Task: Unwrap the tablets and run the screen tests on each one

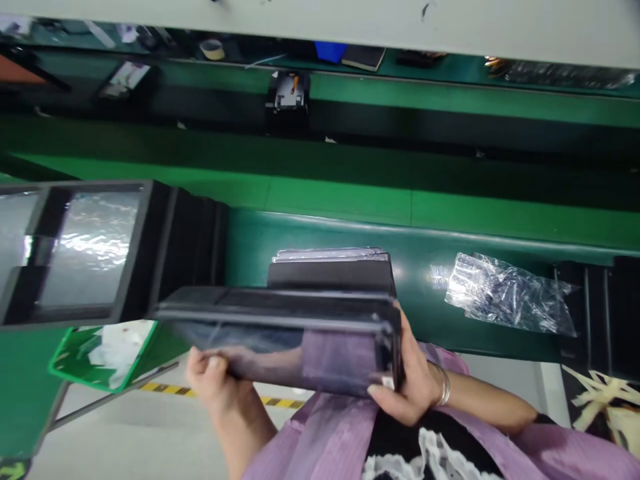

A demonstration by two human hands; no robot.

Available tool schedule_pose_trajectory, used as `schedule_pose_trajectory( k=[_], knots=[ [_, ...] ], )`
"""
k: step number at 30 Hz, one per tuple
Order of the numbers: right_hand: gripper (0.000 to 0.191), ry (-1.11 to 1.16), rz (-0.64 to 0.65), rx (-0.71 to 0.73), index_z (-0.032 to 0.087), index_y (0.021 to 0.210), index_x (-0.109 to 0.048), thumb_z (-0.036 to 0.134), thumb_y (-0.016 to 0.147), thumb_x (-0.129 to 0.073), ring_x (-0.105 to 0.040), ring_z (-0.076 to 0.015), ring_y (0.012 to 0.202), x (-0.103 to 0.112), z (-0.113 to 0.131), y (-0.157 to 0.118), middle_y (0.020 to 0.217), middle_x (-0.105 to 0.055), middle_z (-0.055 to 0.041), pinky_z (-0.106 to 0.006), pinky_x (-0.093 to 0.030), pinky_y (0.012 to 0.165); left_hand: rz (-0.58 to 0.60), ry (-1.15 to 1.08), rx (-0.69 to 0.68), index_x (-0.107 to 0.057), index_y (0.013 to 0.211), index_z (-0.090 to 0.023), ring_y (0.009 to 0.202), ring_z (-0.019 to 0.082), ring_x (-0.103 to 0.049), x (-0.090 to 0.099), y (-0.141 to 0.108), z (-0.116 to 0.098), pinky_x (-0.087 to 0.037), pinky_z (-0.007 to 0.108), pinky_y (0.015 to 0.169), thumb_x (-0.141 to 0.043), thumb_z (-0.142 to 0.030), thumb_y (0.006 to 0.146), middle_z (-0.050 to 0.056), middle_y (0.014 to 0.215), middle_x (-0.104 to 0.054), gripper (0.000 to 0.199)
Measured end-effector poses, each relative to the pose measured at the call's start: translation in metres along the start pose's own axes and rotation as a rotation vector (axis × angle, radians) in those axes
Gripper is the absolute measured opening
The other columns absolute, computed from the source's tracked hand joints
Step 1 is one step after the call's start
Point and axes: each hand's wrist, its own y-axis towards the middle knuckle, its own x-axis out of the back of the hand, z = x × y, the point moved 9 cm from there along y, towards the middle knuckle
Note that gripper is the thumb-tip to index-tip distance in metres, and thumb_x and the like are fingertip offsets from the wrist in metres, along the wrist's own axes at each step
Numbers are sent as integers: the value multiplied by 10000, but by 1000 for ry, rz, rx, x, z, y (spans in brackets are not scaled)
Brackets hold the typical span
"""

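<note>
Both my hands hold a flat, dark, glossy rectangular panel (275, 327) up in front of me, its face reflecting my sleeve and arm. My left hand (215, 380) curls around its lower left end. My right hand (407, 377), with a silver bangle (443, 385) on the wrist, grips the right end, thumb along the edge. Just behind the panel, a stack of dark flat items (330, 270) with a film-wrapped top stands on a green surface. What lies under the panel is hidden.
A crumpled clear plastic bag (510, 293) lies right of the stack on the green belt (450, 240). A black frame with film-covered panes (85, 253) stands at left. Beyond are a green tray (105, 353), a tape roll (213, 49), and hazard-striped floor tape (220, 393).
</note>
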Motion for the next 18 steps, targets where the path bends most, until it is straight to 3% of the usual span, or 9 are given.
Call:
schedule_pose_trajectory(
  k=[2,5,11,14,18],
  knots=[
    [962,-39,-8,-190,166,1510,79,193,773,-538,-54,-272,1446,2,-18,-12,1577,40,-48,-486,-243,1160,-23,-40,66,-488,666,-199,438,54,-333,-4,1,8,-294,187,426,-718,-435,499,-88,506,-420,370],
    [837,-63,-69,-378,186,1518,28,165,846,-471,-98,-225,1451,5,-41,-25,1581,-19,-25,-441,-200,1189,75,-16,208,-609,833,-193,584,98,-505,-23,0,18,-407,209,543,-760,-400,518,-35,694,-611,406],
    [772,26,-172,-544,248,1520,-33,233,897,-490,-138,-218,1451,4,-76,-35,1584,-88,-26,-423,-186,1201,157,-6,288,-623,874,-186,664,120,-543,-43,-2,13,-439,215,602,-790,-424,526,-1,789,-641,453],
    [790,24,-161,-551,258,1519,-34,238,889,-509,-155,-239,1449,2,-76,-35,1585,-87,-34,-446,-206,1196,144,-7,239,-611,868,-198,641,108,-532,-37,-2,6,-434,203,583,-777,-402,540,-13,765,-622,421],
    [844,12,-101,-453,262,1516,23,228,875,-525,-176,-234,1446,-3,-55,-21,1589,-41,-26,-420,-269,1180,1,-41,143,-610,812,-199,579,79,-489,-8,0,-8,-409,175,530,-778,-363,492,-44,687,-582,397]
  ],
)
